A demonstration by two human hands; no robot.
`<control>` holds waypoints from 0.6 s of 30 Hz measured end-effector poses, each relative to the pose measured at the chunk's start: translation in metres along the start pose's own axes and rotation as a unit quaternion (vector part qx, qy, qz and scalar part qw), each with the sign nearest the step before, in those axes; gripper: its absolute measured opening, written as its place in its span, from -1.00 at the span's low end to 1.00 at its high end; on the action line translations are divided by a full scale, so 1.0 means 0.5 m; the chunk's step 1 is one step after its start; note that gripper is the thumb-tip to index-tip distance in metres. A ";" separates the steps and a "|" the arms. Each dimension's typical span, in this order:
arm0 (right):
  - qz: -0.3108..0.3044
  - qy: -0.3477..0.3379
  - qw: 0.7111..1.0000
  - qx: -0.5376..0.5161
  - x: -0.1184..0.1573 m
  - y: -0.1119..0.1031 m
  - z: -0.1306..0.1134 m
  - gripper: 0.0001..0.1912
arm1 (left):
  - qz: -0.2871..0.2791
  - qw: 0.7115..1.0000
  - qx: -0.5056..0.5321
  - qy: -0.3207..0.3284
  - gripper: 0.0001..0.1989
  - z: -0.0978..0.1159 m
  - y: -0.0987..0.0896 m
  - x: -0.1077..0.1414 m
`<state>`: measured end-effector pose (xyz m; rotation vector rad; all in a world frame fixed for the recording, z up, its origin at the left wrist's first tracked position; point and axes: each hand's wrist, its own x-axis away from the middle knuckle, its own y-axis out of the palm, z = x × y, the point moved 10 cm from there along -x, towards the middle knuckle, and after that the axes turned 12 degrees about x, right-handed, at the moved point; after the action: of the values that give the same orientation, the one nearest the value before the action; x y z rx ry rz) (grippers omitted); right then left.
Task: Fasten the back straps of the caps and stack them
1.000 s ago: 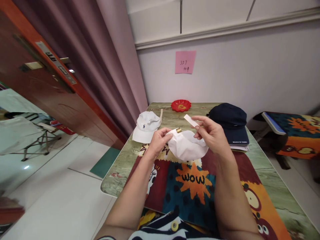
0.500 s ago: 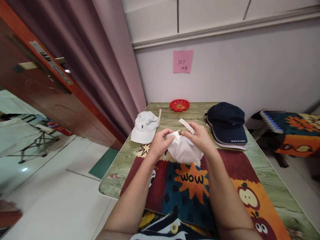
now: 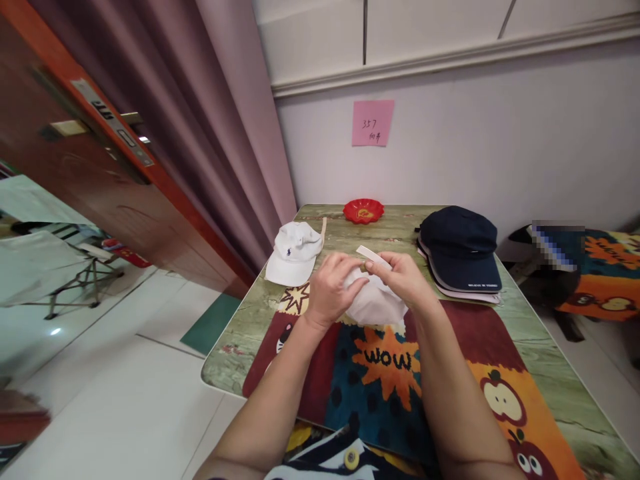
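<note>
Between my hands is a white cap (image 3: 377, 307), its back strap (image 3: 371, 253) sticking up past my right fingers. My right hand (image 3: 403, 273) is closed on the strap end, thumb and finger at a small brass-coloured buckle (image 3: 363, 266). My left hand (image 3: 336, 283) is closed too, fingertips at the same buckle and the cap's edge; its fingers partly cover the cap. Left of them lies another white cap (image 3: 295, 253) with a small dark-blue logo. To the right, a navy cap (image 3: 460, 250) tops a stack of caps.
A red scalloped dish (image 3: 363, 211) stands at the back of the wood-patterned table (image 3: 225, 363). Under my arms lies a colourful mat (image 3: 385, 393) printed "WOW". A pink note (image 3: 373, 123) is on the wall. At left are a curtain (image 3: 235, 120) and an open wooden door (image 3: 100, 193).
My left hand has shifted right and up over the cap's edge, its fingers now meeting my right fingers at the buckle. The strap end sits slightly lower. The view has swung slightly left.
</note>
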<state>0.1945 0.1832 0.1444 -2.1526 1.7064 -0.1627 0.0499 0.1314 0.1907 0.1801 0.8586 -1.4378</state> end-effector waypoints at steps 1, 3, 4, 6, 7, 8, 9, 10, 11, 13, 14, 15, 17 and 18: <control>-0.004 -0.003 1.000 -0.005 0.000 0.004 -0.002 -0.65 | -0.009 1.000 -0.006 0.003 -0.79 0.000 0.007 0.003; -0.006 -0.015 1.000 -0.008 0.001 0.009 -0.008 -0.65 | -0.014 1.000 -0.010 0.001 -0.79 -0.002 0.015 0.008; -0.005 -0.022 1.000 -0.005 0.001 0.010 -0.011 -0.65 | -0.014 1.000 -0.007 0.000 -0.79 -0.004 0.017 0.009; 0.001 -0.037 0.999 0.009 0.002 0.010 -0.018 -0.67 | -0.016 1.000 0.000 -0.002 -0.80 -0.006 0.020 0.011; 0.005 -0.044 0.999 0.020 0.002 0.010 -0.022 -0.68 | -0.015 1.000 0.003 -0.004 -0.80 -0.008 0.020 0.011; 0.009 -0.052 0.998 0.033 0.003 0.010 -0.026 -0.70 | -0.014 1.000 0.005 -0.008 -0.81 -0.010 0.019 0.012; 0.011 -0.060 0.997 0.049 0.004 0.011 -0.030 -0.70 | -0.012 1.000 0.006 -0.012 -0.82 -0.013 0.018 0.013; 0.012 -0.069 0.995 0.065 0.005 0.012 -0.036 -0.70 | -0.009 1.000 0.007 -0.016 -0.83 -0.016 0.015 0.014; 0.010 -0.077 0.994 0.079 0.006 0.015 -0.041 -0.69 | -0.004 1.000 0.010 -0.020 -0.84 -0.019 0.012 0.015; -0.001 -0.081 0.993 0.086 0.008 0.022 -0.046 -0.64 | 0.010 0.999 0.023 -0.022 -0.85 -0.023 0.003 0.017; -0.005 -0.075 0.995 0.071 0.008 0.024 -0.046 -0.60 | 0.020 0.999 0.030 -0.020 -0.85 -0.023 -0.003 0.018; -0.006 -0.067 0.997 0.047 0.008 0.023 -0.044 -0.57 | 0.030 0.999 0.036 -0.017 -0.86 -0.023 -0.009 0.019; 0.005 -0.052 0.999 0.003 0.010 0.013 -0.040 -0.55 | 0.048 0.998 0.040 -0.011 -0.87 -0.022 -0.019 0.019; 0.014 -0.048 0.999 -0.012 0.011 0.006 -0.039 -0.55 | 0.055 0.998 0.040 -0.009 -0.87 -0.021 -0.023 0.018</control>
<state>0.1870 0.1729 0.1607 -2.1174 1.6923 -0.0307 0.0343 0.1287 0.1821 0.2698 0.7650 -1.3702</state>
